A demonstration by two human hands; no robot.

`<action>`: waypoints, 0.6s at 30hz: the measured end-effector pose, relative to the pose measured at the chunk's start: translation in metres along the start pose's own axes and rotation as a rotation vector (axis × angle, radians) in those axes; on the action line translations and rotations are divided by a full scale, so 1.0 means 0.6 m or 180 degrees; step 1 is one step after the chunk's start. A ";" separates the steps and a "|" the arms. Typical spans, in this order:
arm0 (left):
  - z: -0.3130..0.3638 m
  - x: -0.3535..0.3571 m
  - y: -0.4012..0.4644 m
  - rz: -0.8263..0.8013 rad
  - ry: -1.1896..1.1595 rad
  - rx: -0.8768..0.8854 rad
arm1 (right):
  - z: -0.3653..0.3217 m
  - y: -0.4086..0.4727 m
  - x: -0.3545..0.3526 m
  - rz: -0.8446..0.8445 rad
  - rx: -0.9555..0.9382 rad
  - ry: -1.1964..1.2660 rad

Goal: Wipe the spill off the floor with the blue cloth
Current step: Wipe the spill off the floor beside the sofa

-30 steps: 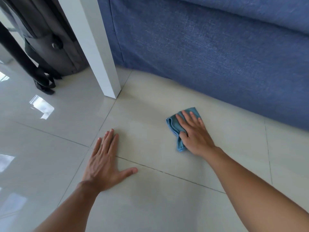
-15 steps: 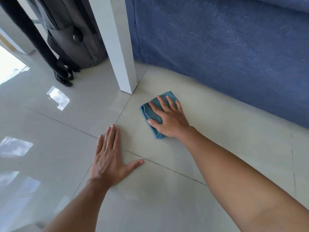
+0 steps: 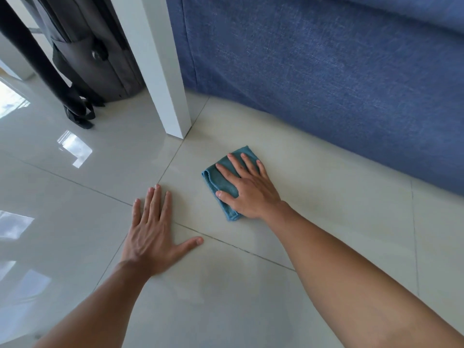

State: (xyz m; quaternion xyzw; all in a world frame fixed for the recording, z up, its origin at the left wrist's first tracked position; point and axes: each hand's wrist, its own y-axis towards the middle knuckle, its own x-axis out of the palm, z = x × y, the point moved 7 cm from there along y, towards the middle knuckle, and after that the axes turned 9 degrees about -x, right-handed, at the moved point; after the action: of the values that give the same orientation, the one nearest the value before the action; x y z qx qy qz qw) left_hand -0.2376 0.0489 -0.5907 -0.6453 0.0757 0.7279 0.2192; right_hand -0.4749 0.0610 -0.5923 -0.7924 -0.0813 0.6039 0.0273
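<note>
A folded blue cloth (image 3: 221, 183) lies flat on the pale tiled floor (image 3: 326, 217), in front of the blue sofa. My right hand (image 3: 247, 188) presses down on it with fingers spread, covering most of the cloth. Flat on the floor to the left of the cloth rests my left hand (image 3: 153, 237), palm down, fingers apart, holding nothing. I cannot make out any spill on the glossy tiles around the cloth.
A blue fabric sofa (image 3: 326, 84) fills the back right. A white table leg (image 3: 160, 71) stands just beyond the cloth, to its left. Behind it leans a dark grey bag (image 3: 93, 51) with black straps (image 3: 77, 111). Glossy tiles stretch left and toward me.
My right hand has slid the cloth across the floor, first left toward the table leg, then back to the right and nearer me. My left hand stays planted.
</note>
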 end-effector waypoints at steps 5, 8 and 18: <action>0.007 0.004 0.002 -0.0048 0.0121 0.0141 | 0.078 -0.065 -0.005 0.0127 0.0673 0.0055; 0.018 0.004 0.005 -0.0086 0.0093 0.0235 | 0.125 -0.111 -0.009 0.0120 0.0995 0.0091; 0.188 0.010 0.027 -0.0205 -0.0128 0.0921 | 0.181 -0.260 -0.007 0.0163 0.1723 0.0083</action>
State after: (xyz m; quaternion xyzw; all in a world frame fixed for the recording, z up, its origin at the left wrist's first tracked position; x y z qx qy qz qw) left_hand -0.3471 0.0799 -0.5816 -0.5944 0.1547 0.7147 0.3346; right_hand -0.5955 0.2082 -0.5953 -0.7658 0.1035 0.5939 0.2239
